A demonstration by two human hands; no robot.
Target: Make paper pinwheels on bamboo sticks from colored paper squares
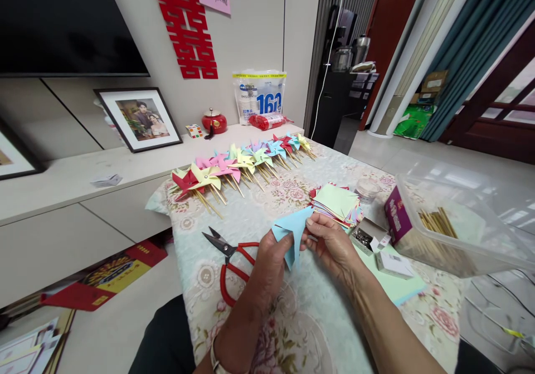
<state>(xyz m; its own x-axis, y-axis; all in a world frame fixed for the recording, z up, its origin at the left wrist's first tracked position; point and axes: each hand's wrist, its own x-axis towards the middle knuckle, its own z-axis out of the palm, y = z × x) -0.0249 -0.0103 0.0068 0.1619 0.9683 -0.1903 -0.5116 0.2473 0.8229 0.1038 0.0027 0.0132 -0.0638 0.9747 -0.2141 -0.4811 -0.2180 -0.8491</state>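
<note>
Over the middle of the table, a slit sheet of light blue paper (300, 223) is held between both hands, with some of its flaps bent. My left hand (273, 257) grips it from the left, thumb on top. The fingertips of my right hand (328, 237) pinch its right edge. Beside my left wrist lie red-handled scissors (228, 249) with the blades apart. A stack of coloured paper squares (336, 202) sits just beyond my right hand. To its right, an open small box (368, 236) holds metal pins or tacks.
Rows of finished paper pinwheels (221, 168) on sticks line the table's far side. A clear plastic bin (451, 246) with wooden sticks (438, 222) stands at the right. A white small box (394, 265) rests on green paper (388, 285). Behind is a cabinet with a framed photo (137, 119).
</note>
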